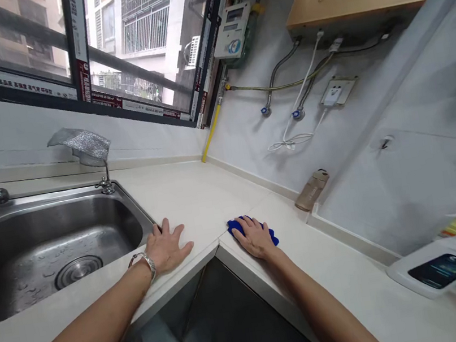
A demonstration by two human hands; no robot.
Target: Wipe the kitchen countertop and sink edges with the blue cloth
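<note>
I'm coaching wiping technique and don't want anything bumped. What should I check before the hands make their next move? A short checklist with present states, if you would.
1. Cloth under the palm: ok. The right hand lies over the blue cloth.
2. Other hand supported: ok. The left hand rests on the countertop, fingers spread, beside the sink.
3. Space next to the cloth: ok. The brown bottle stands apart from it, near the wall.
4. Wrists bare: not ok. A silver bracelet is on the left wrist.
5. Cloth damp: cannot tell from this view.
</note>
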